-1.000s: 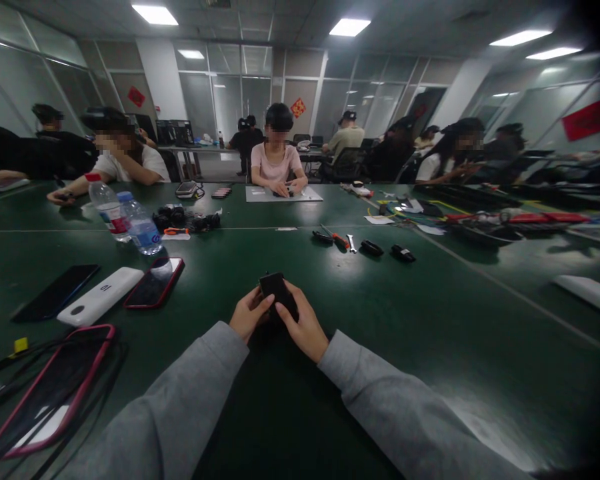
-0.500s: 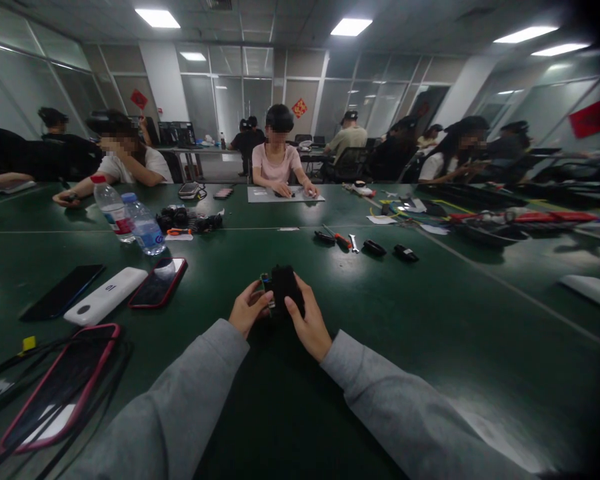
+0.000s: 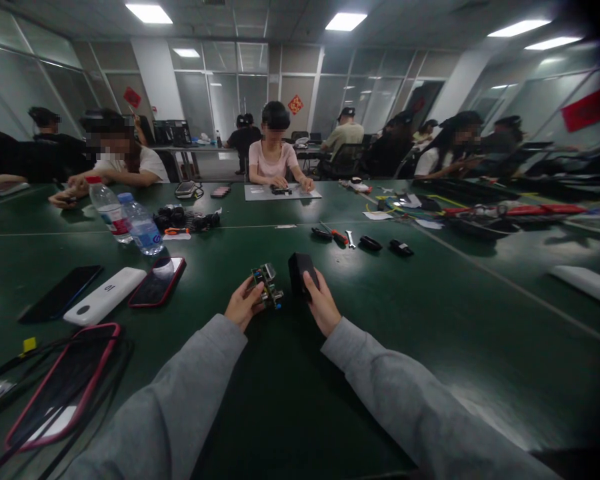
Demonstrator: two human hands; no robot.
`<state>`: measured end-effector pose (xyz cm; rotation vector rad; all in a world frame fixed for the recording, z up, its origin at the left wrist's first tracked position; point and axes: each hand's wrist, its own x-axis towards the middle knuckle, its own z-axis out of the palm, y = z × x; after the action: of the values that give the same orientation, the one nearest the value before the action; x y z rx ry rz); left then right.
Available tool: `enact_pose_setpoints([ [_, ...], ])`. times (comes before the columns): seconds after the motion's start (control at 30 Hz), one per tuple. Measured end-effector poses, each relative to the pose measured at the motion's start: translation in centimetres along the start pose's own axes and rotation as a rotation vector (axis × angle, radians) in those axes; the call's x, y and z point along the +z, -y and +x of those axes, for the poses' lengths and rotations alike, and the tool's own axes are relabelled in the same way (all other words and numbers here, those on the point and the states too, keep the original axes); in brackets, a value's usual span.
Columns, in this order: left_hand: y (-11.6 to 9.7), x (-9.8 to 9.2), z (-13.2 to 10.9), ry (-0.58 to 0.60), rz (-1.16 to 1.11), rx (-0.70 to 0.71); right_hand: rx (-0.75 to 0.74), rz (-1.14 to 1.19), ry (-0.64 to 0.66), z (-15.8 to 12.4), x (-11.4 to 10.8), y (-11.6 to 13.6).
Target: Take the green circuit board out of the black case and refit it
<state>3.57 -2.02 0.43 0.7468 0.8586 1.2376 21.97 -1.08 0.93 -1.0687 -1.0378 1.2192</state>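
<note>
My left hand (image 3: 243,303) is closed on a green circuit board (image 3: 267,285) with metal connectors and small blue parts. To the right of it, my right hand (image 3: 324,301) grips a black rectangular case (image 3: 300,275), its thumb lying along one face. Board and case are apart, with a gap of dark table between them. Both are held up over the green table (image 3: 380,333). What the case has inside cannot be seen.
Ahead lie a screwdriver (image 3: 339,237), a wrench (image 3: 351,239) and several black pieces (image 3: 371,243). To the left are two bottles (image 3: 143,227), a white power bank (image 3: 105,295), phones (image 3: 157,283) and dark cables (image 3: 97,400). A person (image 3: 275,157) works across the table.
The circuit board and the black case, close together before, are now separated. My left hand has the board on the left; my right hand has shifted right with the case.
</note>
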Motion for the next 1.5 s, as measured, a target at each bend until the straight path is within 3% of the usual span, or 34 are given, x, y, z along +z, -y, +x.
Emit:
enact_pose_setpoints([
  [0.13,-0.4,-0.4,0.2,0.029,-0.091,-0.024,0.148,0.126,0.034,0.5,-0.3,0.1],
  [0.37,-0.7,-0.9,0.7,0.037,-0.171,-0.077,0.154,0.17,0.122,0.5,-0.7,-0.5],
  [0.57,-0.6,-1.0,0.7,0.04,-0.182,-0.09,0.021,-0.055,0.05,0.6,-0.8,-0.9],
  [0.73,-0.8,-0.9,0.5,0.032,-0.186,-0.096,-0.014,-0.103,0.0,1.1,-0.9,-1.1],
  [0.97,-0.9,-0.9,0.6,0.024,-0.194,-0.105,-0.184,-0.345,0.009,1.1,-1.1,-1.4],
  [1.4,-0.5,-1.3,0.8,0.071,-0.177,-0.089,-0.261,-0.549,0.047,1.2,-1.4,-1.5],
  [1.5,-0.5,-1.2,0.9,0.063,-0.18,-0.095,-0.348,-0.586,0.0,0.9,-1.2,-0.9],
])
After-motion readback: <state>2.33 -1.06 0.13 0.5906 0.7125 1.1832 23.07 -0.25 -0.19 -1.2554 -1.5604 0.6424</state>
